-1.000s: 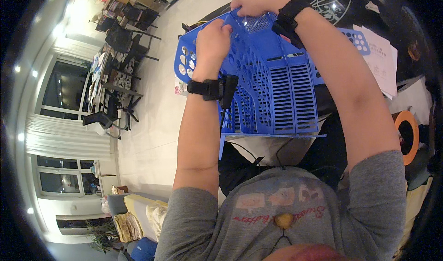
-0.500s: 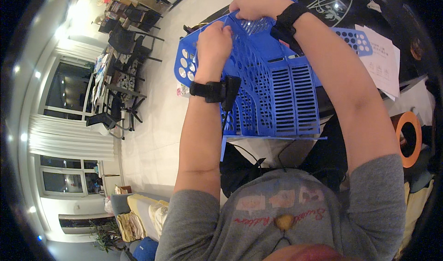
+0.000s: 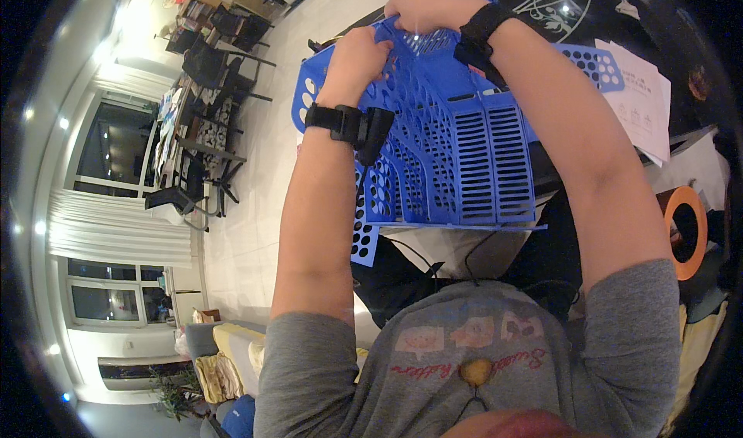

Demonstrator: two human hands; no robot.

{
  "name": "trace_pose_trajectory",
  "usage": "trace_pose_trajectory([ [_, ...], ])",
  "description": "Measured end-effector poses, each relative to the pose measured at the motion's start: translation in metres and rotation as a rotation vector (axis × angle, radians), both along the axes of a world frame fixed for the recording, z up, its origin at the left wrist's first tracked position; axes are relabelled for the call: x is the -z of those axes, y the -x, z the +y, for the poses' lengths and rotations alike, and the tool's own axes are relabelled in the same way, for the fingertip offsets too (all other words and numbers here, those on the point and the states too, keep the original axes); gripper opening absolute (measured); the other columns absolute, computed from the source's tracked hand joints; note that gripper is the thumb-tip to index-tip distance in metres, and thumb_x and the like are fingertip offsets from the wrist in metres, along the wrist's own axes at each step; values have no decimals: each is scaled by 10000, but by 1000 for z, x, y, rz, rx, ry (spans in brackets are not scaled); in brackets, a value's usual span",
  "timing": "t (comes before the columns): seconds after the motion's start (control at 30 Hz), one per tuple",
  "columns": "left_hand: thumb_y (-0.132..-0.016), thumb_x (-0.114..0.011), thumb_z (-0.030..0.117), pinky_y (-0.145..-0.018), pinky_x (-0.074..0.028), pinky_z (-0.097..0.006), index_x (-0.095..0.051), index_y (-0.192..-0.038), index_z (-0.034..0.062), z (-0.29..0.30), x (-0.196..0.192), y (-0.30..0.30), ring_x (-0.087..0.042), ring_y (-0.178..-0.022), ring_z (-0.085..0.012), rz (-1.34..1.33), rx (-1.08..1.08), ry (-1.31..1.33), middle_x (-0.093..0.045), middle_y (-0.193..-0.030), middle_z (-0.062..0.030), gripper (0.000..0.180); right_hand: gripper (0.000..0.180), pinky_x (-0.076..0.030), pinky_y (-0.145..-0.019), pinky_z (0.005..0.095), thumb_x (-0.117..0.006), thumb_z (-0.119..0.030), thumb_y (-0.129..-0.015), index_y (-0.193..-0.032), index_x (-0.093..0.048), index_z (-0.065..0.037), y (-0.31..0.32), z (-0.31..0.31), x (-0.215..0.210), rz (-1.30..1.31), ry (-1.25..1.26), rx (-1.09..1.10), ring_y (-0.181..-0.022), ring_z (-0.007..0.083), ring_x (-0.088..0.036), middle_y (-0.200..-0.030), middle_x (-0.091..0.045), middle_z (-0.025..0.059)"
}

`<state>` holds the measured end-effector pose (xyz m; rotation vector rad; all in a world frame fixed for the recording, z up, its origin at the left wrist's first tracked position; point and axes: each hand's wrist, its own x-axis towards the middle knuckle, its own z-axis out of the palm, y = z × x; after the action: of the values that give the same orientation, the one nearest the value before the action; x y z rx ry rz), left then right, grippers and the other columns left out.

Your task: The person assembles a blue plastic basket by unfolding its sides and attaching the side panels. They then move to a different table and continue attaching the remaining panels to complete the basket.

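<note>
A blue plastic file rack with slotted and round-holed panels stands on the dark table in front of me. My left hand is closed on the rack's upper left part, fingers curled over a panel edge. Close beside it, my right hand grips the far top edge with bent fingers, its fingertips partly hidden behind the plastic. Dividers run between the two sides of the rack. At its lower left hangs a round-holed flap. Both wrists wear black straps.
Right of the rack, a loose blue perforated panel lies on the patterned black table beside printed white sheets. An orange ring-shaped object is near my right elbow. Office chairs and a cluttered desk stand off to the left.
My left hand has shifted slightly up and its forearm has swung left. More of the holed flap at the rack's lower left now shows. My right hand stays nearly still.
</note>
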<state>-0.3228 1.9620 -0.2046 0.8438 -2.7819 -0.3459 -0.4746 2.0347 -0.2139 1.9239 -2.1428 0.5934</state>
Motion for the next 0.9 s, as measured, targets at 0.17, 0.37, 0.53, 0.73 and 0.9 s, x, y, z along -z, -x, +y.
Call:
trace_pose_trajectory([
  [0.17, -833, -589, 197, -744, -519, -453, -662, -811, -55, 11, -3, 6, -659, -785, -380, -96, 28, 325, -660, -804, -243, 262, 236, -506, -720, 445, -577, -224, -756, -896, -714, -92, 11, 0, -8, -75, -135, -61, -786, 345, -650, -844, -691, 152],
  [0.37, -802, -584, 193, -800, -510, -462, -681, -840, -46, 12, -1, 5, -639, -861, -413, -99, -1, 437, -651, -873, -270, 261, 229, -506, -728, 443, -570, -218, -765, -884, -721, -94, 13, 3, -12, -104, -155, -101, -791, 343, -653, -859, -694, 158],
  [0.53, -802, -593, 219, -802, -505, -463, -680, -850, -38, 9, 0, 5, -632, -873, -421, -46, 27, 383, -649, -881, -272, 275, 231, -505, -719, 441, -574, -213, -748, -884, -723, -99, 11, 3, -6, -81, -42, -108, -786, 344, -653, -856, -696, 154],
  [0.73, -798, -597, 232, -805, -505, -464, -673, -859, -37, 1, 3, 6, -628, -880, -424, -9, -18, 241, -651, -883, -265, 287, 231, -507, -695, 441, -566, -199, -734, -864, -726, -94, 12, 3, -10, -93, -113, -86, -770, 343, -659, -825, -690, 168],
  [0.9, -788, -592, 229, -781, -519, -455, -676, -768, -43, -7, 4, 12, -646, -809, -415, -50, 12, 275, -654, -778, -250, 285, 229, -511, -699, 439, -565, -191, -734, -861, -727, -87, 6, 5, -11, -80, -111, -23, -777, 348, -663, -828, -692, 168],
])
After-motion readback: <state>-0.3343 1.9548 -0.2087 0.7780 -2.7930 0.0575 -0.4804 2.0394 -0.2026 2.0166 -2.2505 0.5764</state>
